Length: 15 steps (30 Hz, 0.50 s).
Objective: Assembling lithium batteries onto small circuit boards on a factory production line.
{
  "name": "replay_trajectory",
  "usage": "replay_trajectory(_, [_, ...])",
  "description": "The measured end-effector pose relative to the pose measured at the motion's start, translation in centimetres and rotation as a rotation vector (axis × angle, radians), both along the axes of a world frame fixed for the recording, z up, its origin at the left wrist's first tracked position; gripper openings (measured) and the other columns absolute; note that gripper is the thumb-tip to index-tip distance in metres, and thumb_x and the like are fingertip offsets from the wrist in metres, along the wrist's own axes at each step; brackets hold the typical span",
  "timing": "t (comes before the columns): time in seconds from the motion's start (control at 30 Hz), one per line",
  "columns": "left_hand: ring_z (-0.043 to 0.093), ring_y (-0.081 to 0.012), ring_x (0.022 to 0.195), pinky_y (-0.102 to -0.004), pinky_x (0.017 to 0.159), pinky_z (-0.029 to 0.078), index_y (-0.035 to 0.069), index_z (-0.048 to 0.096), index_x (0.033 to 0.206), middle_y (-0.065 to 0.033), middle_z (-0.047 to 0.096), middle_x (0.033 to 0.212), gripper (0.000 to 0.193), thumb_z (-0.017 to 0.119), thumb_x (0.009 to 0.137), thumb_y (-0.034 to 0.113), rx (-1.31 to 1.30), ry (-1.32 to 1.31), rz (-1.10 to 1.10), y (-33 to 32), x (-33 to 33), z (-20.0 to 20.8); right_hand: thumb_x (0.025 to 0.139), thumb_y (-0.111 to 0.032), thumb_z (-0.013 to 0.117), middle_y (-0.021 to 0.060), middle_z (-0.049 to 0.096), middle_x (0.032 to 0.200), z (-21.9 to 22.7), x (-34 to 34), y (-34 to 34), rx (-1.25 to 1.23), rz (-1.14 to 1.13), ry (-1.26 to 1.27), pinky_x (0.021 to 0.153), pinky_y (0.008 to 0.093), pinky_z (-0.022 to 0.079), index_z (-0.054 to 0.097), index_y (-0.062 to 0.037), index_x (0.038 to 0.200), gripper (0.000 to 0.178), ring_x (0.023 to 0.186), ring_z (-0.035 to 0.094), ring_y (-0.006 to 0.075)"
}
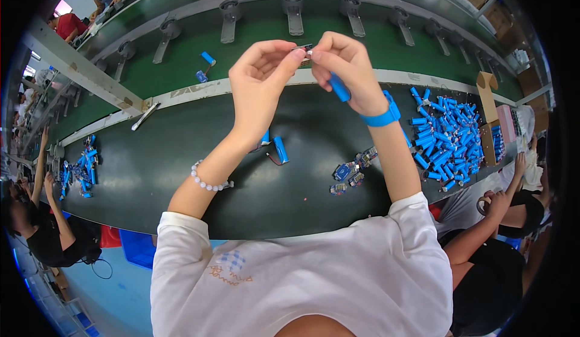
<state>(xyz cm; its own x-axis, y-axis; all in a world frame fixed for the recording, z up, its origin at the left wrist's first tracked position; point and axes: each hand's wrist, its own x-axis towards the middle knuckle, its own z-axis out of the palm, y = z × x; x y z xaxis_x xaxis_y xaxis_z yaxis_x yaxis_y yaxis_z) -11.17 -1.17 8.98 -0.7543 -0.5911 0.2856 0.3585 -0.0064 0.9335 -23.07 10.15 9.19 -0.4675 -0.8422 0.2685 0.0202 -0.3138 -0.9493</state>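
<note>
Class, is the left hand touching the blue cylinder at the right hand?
Apart: the head view shows the pale rail through the gap between the left hand and the blue cylinder.

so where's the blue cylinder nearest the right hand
In the head view, right of top centre, the blue cylinder sits at the right hand, by its curled fingers, in front of the long white rail.

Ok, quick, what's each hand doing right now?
Left hand: closed, pinching a small dark piece.
Right hand: closed, holding a blue cylinder and white piece.

Left hand (257, 78) seemingly pinches a board (302, 47), right (356, 71) a blue cylinder (339, 87)
</note>
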Motion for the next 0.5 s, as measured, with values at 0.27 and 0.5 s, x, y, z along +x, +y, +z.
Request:
replay_trajectory(0.27, [0.058, -0.0134, 0.096, -0.0266, 0.085, 0.047, -0.001, 0.058, 0.118, -0.0073, 0.059, 0.108, 0.036, 0.066, 0.083, 0.003, -0.294, 0.205, -0.012, -1.7, -1.4, -2.4, 0.091, -0.019, 0.055, -0.0009, 0.048, 0.065, -0.8, 1.2, -1.1, -0.060, 0.085, -0.438, 0.049, 0.0210, 0.037, 0.053, -0.0073, 0.081, 0.015, 0.060, 0.050, 0.0087])
replay_trajectory(0.5, [0.058, -0.0126, 0.098, -0.0265, 0.088, 0.047, -0.004, 0.054, 0.122, -0.0081, 0.060, 0.107, 0.039, 0.062, 0.084, -0.004, -0.070, 0.158, -0.036, -0.4, -0.7, -0.6, 0.079, -0.003, 0.065, 0.0021, 0.062, 0.072, -0.3, 1.4, -0.9, -0.075, -0.400, 0.111, 0.057, 0.0185, 0.042, 0.059, -0.0009, 0.074, 0.008, 0.065, 0.056, 0.0046])
